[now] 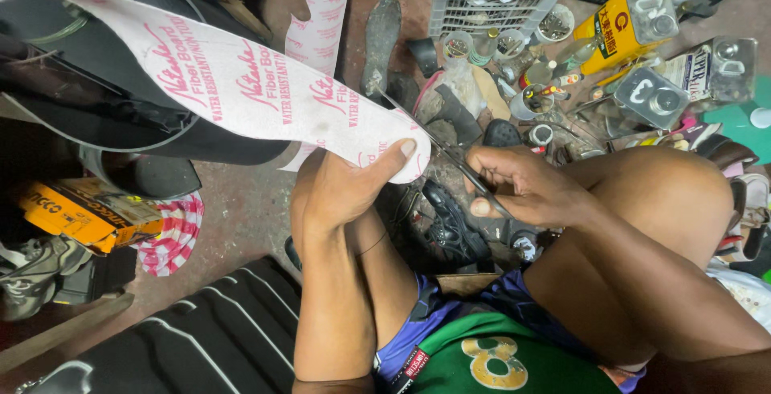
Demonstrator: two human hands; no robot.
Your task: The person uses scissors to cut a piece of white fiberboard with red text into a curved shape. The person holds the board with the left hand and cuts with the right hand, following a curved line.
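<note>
The left hand [337,189] is closed on the end of the pink-printed white fibreboard strip [241,81], thumb pressed flat on top at its rounded end, so the stiff sheet is held taut and level, running away toward 10 o'clock. The right hand [522,185], at 3 o'clock from the left, is clenched round the handles of the scissors [434,145]. Their blades point toward 10 o'clock and meet the strip's edge beside the thumb; the blade opening cannot be judged.
</note>
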